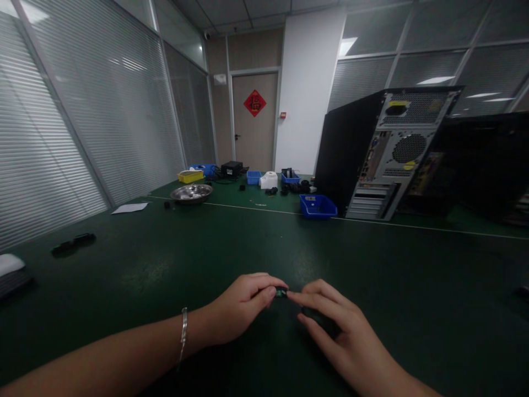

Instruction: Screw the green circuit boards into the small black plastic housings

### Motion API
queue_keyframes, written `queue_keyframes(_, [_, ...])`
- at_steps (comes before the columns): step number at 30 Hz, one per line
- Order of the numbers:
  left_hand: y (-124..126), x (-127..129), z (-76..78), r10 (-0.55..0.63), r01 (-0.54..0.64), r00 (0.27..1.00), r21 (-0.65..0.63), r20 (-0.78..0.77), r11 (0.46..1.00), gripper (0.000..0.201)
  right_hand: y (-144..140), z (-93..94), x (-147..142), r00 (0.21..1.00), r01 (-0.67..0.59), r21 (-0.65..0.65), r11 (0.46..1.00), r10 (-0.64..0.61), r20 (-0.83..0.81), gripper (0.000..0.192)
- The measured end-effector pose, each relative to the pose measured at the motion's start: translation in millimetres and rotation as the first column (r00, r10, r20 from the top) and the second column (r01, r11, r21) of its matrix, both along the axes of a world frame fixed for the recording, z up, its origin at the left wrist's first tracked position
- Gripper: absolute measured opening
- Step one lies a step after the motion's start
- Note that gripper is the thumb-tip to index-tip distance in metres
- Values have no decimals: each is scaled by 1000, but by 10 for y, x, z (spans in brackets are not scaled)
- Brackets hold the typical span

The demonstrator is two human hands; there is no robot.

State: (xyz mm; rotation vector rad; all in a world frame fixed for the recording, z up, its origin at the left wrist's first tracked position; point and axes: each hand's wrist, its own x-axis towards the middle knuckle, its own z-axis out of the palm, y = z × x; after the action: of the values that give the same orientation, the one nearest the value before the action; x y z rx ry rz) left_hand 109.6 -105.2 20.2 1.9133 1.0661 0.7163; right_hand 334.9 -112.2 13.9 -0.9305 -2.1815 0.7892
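Note:
A small black part with a green circuit board (pixel 281 293) is pinched between the thumb and fingers of my left hand (pixel 243 304), low over the green table. The index fingertip of my right hand (pixel 341 320) is at the right end of this part. That hand's thumb is apart from its index finger, and the other fingers curl loosely. Beneath its palm is a dark patch; whether it is an object or shadow I cannot tell. A bracelet (pixel 183 325) circles my left wrist.
A blue bin (pixel 317 206) stands ahead, beside a computer tower (pixel 384 154). At the back left are a metal bowl (pixel 191 193) and a yellow tray (pixel 190 176). Dark parts (pixel 73 244) and a sheet of paper (pixel 129 208) lie on the green table (pixel 198 248).

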Motion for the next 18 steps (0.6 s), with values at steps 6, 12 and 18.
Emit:
queue_keyframes(6, [59,-4,-92,-50,86,980,-184,192,979,35,-1,33,-13,1000,-19,-36,999,19,-22,36])
queue_keyframes(12, [96,-14,-161,-49,122,958,-250,282,960,37,-8,31,-21,997,-31,-36,999,28,-65,36])
queue_keyframes(18, [61,-17,-97,6,20,989,-176,147,984,37,6,23,-23,999,-29,-50,998,27,-42,35])
